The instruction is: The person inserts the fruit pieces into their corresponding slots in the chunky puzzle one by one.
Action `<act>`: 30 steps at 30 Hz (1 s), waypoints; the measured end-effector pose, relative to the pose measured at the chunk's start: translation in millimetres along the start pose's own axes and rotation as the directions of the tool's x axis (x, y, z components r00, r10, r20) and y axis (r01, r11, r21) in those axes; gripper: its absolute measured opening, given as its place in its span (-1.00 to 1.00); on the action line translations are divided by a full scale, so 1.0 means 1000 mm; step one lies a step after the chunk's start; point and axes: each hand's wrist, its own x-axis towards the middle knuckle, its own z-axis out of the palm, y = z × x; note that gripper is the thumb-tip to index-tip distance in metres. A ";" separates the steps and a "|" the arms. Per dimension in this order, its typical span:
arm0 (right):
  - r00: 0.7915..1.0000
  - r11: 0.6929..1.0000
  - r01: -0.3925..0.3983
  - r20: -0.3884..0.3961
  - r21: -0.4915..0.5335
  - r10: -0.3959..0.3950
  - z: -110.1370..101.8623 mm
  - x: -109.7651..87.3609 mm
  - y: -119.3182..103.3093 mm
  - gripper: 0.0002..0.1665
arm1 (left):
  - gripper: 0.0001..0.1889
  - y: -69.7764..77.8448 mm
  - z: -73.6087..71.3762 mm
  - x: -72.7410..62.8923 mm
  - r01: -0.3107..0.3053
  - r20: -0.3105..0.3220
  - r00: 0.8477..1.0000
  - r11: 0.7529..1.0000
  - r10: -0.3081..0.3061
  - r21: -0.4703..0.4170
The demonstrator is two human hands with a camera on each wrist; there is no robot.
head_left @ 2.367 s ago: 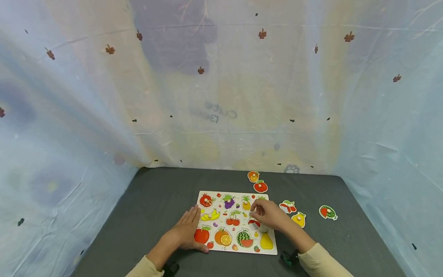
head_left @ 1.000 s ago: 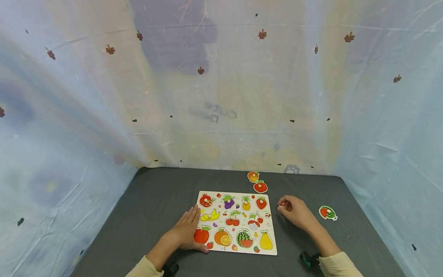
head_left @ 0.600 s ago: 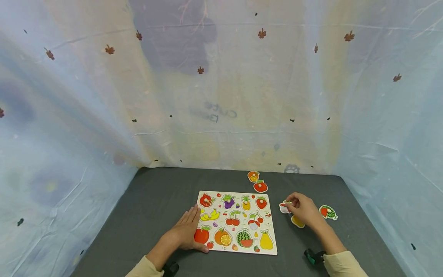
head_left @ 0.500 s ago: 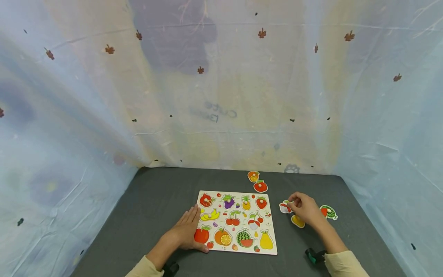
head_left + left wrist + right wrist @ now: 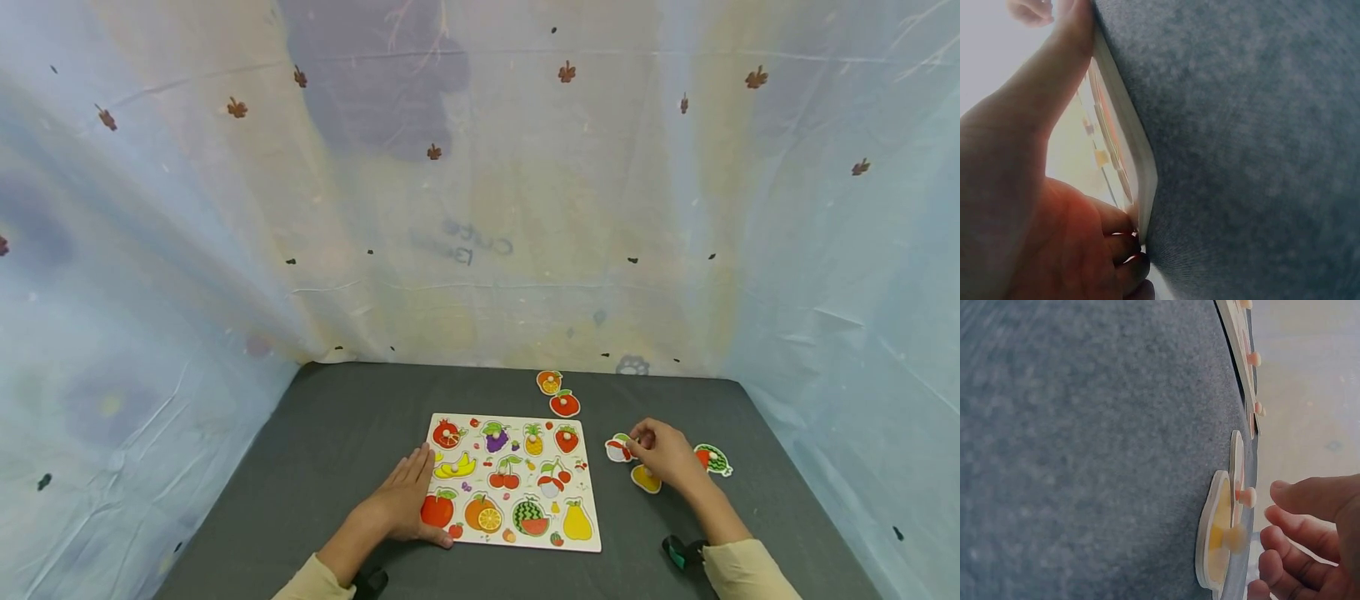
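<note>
The white fruit puzzle board (image 5: 517, 542) lies on the dark table. My left hand (image 5: 405, 493) rests with extended fingers over its left edge; in the left wrist view, the palm (image 5: 1063, 244) and fingers are beside that edge. My right hand (image 5: 667, 457) hovers right of the board, over a red-and-white fruit piece (image 5: 617, 451) and a yellow pear-like piece (image 5: 645, 479), partly covering both. In the right wrist view, the thumb and fingers of the right hand (image 5: 1304, 531) are loosely bent and apart, close to the pieces' wooden knobs, with nothing between them.
An orange piece (image 5: 549, 382) and a red fruit piece (image 5: 565, 405) lie behind the board. To the right is a watermelon piece (image 5: 714, 460), close to the right hand. A patterned curtain (image 5: 480, 208) surrounds the table's back and sides.
My right hand has left the board's upper right, where a strawberry now shows, and moved right to the loose pieces. It shifts only slightly over the last half second. The left hand stays put.
</note>
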 end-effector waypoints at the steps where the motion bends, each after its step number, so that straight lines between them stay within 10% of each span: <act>1: 1.000 1.000 -0.004 0.003 0.000 0.004 0.000 0.000 0.000 -0.81 | 0.56 0.000 0.000 0.000 -0.001 0.000 1.000 1.000 0.001 -0.001; 30: 0.997 0.998 -0.059 0.045 -0.005 0.059 0.010 0.009 0.005 -0.80 | 0.56 0.001 0.000 0.000 -0.005 -0.001 1.000 1.000 0.005 -0.010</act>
